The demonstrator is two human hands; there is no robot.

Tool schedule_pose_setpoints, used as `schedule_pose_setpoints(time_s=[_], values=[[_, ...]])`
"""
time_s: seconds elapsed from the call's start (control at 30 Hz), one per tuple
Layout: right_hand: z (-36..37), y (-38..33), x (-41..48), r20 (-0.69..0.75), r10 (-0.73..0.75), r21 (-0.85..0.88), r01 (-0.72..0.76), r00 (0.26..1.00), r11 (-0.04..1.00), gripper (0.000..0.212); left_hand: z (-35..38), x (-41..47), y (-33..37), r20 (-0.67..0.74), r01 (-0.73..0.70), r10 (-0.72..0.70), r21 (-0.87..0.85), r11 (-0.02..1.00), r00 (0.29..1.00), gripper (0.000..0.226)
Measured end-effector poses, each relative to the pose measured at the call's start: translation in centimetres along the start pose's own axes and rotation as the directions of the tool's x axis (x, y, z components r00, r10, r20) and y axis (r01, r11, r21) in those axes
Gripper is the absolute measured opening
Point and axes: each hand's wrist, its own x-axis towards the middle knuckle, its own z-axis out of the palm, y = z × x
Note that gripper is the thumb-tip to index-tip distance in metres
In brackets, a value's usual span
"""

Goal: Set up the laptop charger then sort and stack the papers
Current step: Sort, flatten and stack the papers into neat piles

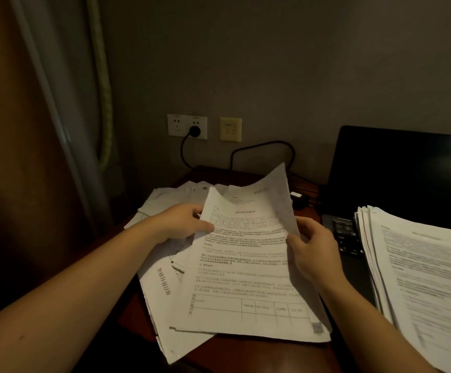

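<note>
Two edges of a printed sheaf [248,278] are pinched in the head view, the left by the left hand [181,224], the right by the right hand [313,251]. Its long axis is pointed away from the person. The stack [421,265] is seen rightward, over the laptop [396,179], nearer the right hand.

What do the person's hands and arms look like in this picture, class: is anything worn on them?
Both arms are bare: no sleeves reach the left forearm or the right forearm within the picture. The left hand and right hand wear no gloves, and no watch, bracelet or ring shows in the dim light.
</note>
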Motion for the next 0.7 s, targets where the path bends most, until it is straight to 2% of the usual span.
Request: schedule_pose_setpoints(time_s=[0.1,0.2,0.3,0.43,0.7], values=[[0.0,-0.2,0.0,-0.056,-0.025,0.029,0.026,0.998,0.999,0.016,0.3,0.3,0.7,0.000,0.011,-0.011,-0.070,0.998,1.000,0.021],[-0.2,-0.6,-0.2,-0.098,-0.033,0.094,0.042,0.995,0.995,0.005,0.7,0.5,0.8,-0.084,-0.004,-0.009,-0.155,0.988,0.996,0.015],[-0.7,-1.2,-0.3,-0.162,-0.102,0.125,0.123,0.981,0.984,0.007,1.0,0.4,0.9,-0.175,-0.054,0.004,-0.284,0.957,0.985,0.016],[-1.2,-2.2,-0.4,-0.167,-0.160,0.260,0.200,0.973,0.945,0.011,0.7,-0.1,2.1,-0.251,-0.156,0.014,-0.557,0.816,0.968,0.027],[-2.1,-3.3,-0.2,-0.214,-0.074,0.443,0.164,0.974,0.881,0.019,0.1,-2.2,3.9,-0.085,-0.068,0.005,-0.761,0.645,0.996,0.036]])
